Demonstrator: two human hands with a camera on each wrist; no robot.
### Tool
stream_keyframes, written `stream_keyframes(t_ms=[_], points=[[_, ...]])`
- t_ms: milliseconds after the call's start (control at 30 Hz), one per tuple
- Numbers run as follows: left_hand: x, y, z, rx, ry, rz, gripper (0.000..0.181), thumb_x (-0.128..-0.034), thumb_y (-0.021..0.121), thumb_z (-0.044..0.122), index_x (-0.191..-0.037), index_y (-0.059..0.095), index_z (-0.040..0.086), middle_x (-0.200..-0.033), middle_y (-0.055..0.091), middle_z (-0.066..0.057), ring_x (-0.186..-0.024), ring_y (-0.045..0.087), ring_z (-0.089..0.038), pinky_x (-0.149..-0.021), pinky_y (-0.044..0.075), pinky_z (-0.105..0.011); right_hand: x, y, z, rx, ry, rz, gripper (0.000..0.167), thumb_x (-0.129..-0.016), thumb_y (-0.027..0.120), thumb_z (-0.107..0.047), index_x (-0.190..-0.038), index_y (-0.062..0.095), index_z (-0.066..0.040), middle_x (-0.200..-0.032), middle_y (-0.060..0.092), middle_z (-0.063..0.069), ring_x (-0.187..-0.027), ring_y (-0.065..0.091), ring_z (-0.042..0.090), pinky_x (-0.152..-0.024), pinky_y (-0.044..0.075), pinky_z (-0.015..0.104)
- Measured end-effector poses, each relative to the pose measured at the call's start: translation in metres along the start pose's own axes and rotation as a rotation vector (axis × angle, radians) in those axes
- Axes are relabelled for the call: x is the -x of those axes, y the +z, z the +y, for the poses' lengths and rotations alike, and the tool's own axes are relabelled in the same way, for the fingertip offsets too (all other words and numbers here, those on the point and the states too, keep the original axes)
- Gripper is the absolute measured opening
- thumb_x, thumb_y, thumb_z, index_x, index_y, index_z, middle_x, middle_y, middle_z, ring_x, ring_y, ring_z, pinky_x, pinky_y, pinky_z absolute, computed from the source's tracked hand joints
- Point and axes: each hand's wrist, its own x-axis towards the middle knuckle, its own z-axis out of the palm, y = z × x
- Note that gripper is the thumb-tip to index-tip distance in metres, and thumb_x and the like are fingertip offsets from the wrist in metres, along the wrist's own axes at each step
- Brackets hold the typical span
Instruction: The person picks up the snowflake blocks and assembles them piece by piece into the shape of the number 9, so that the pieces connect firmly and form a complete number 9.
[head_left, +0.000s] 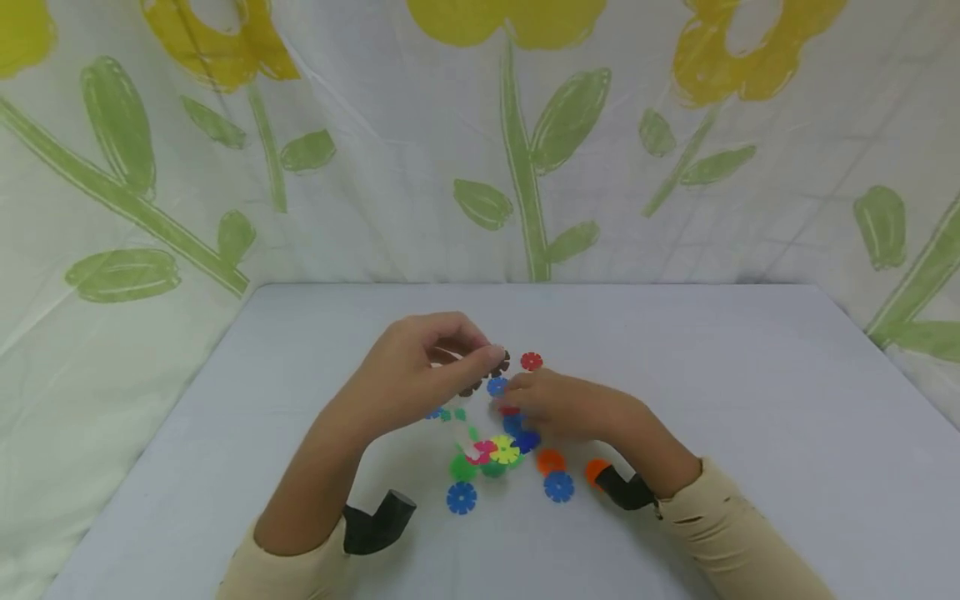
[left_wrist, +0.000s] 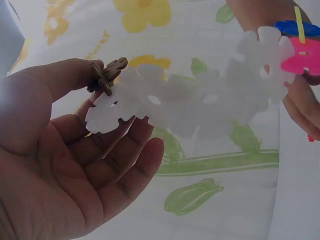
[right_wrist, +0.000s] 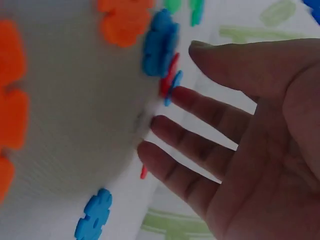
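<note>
My left hand (head_left: 420, 367) pinches a brown notched flower disc (left_wrist: 107, 75) between thumb and index finger. That disc joins a row of white flower discs (left_wrist: 192, 107). A pink disc (left_wrist: 302, 56), with yellow and blue ones beside it, shows at the row's far end in the left wrist view. My right hand (head_left: 562, 407) hovers low over loose discs, its fingers spread and fairly straight. Near its fingertips lie a red disc (right_wrist: 169, 77) and a blue disc (right_wrist: 161, 44). Whether the fingertips touch any disc is too blurred to tell.
Loose blue discs (head_left: 461, 497), orange discs (head_left: 551, 461) and green discs (head_left: 463, 468) lie on the white table (head_left: 300, 483) near me. A red disc (head_left: 531, 361) lies farther off. Behind the table hangs a flower-painted white cloth (head_left: 375, 167). Each wrist carries a black mount (head_left: 378, 523).
</note>
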Motion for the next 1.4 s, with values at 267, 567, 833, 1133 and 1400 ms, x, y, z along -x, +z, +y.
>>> stream_keyframes(t_ms=[267, 567, 833, 1133, 1400], points=[[0.002, -0.002, 0.004, 0.008, -0.042, -0.003, 0.009, -0.0967, 0.069, 0.024, -0.095, 0.071, 0.016, -0.088, 0.071, 0.007, -0.079, 0.068, -0.011, -0.081, 0.057, -0.033, -0.001, 0.003, 0.001, 0.122, 0.103, 0.024, 0.031, -0.088, 0.078, -0.013, -0.119, 0.073, -0.015, -0.113, 0.067, 0.001, -0.109, 0.059, 0.020, -0.092, 0.053, 0.033], [0.002, -0.003, 0.002, 0.004, 0.029, -0.015, 0.009, -0.0953, 0.071, 0.014, -0.103, 0.074, 0.013, -0.093, 0.072, 0.009, -0.084, 0.069, -0.008, -0.080, 0.057, -0.030, 0.000, -0.001, 0.015, 0.015, 0.257, 0.071, 0.021, -0.084, 0.081, -0.008, -0.102, 0.072, -0.010, -0.091, 0.063, -0.001, -0.088, 0.058, 0.018, -0.083, 0.056, 0.033], [0.002, -0.003, 0.001, -0.005, 0.062, 0.001, 0.010, -0.0952, 0.071, 0.013, -0.104, 0.074, 0.013, -0.096, 0.071, 0.010, -0.086, 0.069, -0.009, -0.079, 0.058, -0.030, 0.005, -0.010, 0.020, -0.088, 0.309, 0.027, 0.018, -0.090, 0.076, -0.013, -0.095, 0.059, -0.014, -0.083, 0.055, 0.000, -0.078, 0.055, 0.017, -0.070, 0.053, 0.029], [0.001, -0.002, 0.000, -0.022, 0.083, 0.049, 0.012, -0.0932, 0.073, 0.013, -0.104, 0.076, 0.013, -0.094, 0.071, 0.010, -0.077, 0.067, -0.007, -0.072, 0.058, -0.031, 0.030, -0.045, 0.004, -0.538, -0.096, 0.399, 0.023, -0.095, 0.067, -0.004, -0.116, 0.057, -0.009, -0.080, 0.068, -0.002, -0.066, 0.064, 0.019, -0.064, 0.058, 0.033], [-0.001, 0.000, -0.001, -0.022, 0.192, 0.059, 0.011, -0.0915, 0.075, 0.013, -0.102, 0.077, 0.012, -0.091, 0.071, 0.010, -0.076, 0.066, -0.005, -0.069, 0.057, -0.031, 0.046, -0.058, -0.021, -0.940, -0.304, 0.482, 0.018, -0.099, 0.058, 0.001, -0.117, 0.059, 0.001, -0.075, 0.066, 0.015, -0.061, 0.063, 0.029, -0.057, 0.058, 0.036]])
